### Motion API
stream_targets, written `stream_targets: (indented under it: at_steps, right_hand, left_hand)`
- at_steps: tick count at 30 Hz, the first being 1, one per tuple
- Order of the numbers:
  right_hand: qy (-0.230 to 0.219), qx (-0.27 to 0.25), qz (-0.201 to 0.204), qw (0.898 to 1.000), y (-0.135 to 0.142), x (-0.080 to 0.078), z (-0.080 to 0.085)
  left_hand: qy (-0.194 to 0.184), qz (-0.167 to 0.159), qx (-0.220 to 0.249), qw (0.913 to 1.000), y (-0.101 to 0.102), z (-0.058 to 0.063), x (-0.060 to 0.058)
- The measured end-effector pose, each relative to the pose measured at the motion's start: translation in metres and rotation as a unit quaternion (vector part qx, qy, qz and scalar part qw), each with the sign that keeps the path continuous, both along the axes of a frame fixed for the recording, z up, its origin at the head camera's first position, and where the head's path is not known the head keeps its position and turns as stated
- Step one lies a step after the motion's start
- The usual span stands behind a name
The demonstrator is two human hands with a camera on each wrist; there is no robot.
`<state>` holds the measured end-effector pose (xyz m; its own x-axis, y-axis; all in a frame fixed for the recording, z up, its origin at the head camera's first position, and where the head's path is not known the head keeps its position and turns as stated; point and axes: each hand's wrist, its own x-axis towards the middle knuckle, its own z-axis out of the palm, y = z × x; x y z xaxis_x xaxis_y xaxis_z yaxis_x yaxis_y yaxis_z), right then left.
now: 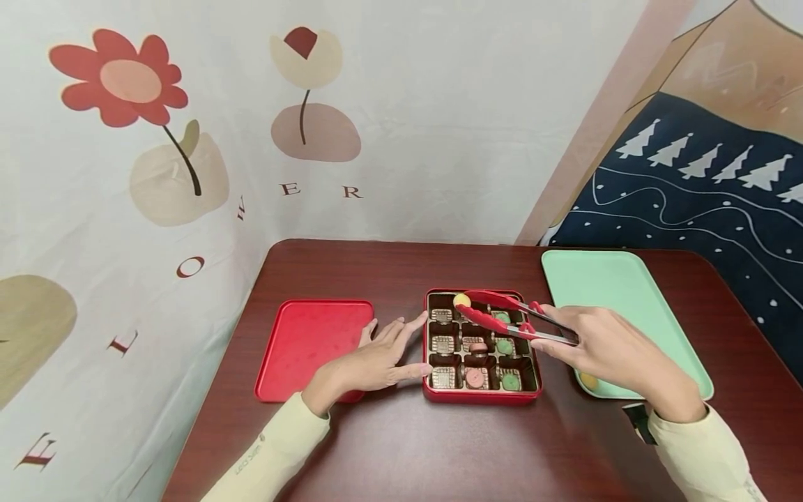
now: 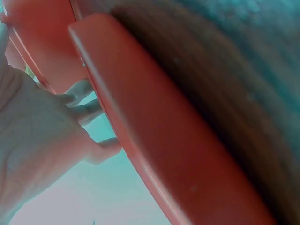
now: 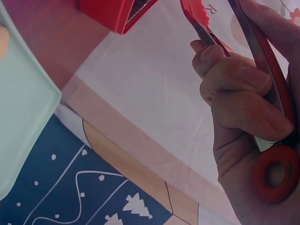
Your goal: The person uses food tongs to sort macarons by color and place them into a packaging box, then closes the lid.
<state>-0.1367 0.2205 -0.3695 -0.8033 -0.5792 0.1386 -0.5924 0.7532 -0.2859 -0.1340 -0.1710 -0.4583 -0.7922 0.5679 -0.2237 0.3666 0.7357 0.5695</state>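
Note:
My right hand (image 1: pixel 605 348) grips a pair of red-tipped metal tongs (image 1: pixel 486 319), fingers wrapped round the handles in the right wrist view. The tong tips pinch a small yellow macaron (image 1: pixel 461 300) over the back row of a red box (image 1: pixel 483 397). The box has dark compartments with gold liners; pink, brown and green macarons lie in its middle and right columns, such as a pink macaron (image 1: pixel 475 378) and a green macaron (image 1: pixel 511 382). My left hand (image 1: pixel 379 359) is spread, with thumb and finger touching the left side of the box.
A red lid (image 1: pixel 314 341) lies left of the box, partly under my left hand and forearm. On the right is a mint green tray (image 1: pixel 652 328) with a yellow macaron (image 1: pixel 588 380) near its front left corner. A printed cloth backdrop (image 1: pixel 439 139) stands behind the brown table (image 1: pixel 401 446).

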Motion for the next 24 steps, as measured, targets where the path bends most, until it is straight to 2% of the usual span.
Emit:
stream_targets:
  at_steps: [15, 24]
  right_hand:
    - [0.013, -0.003, 0.019, 1.0, -0.013, -0.006, -0.009]
    - [-0.002, -0.003, 0.023, 1.0, -0.018, -0.007, -0.009]
  left_hand:
    - [-0.006, 0.004, -0.007, 0.9999, 0.0, 0.001, 0.0]
    - [-0.002, 0.001, -0.008, 1.0, 0.0, 0.001, 0.0]
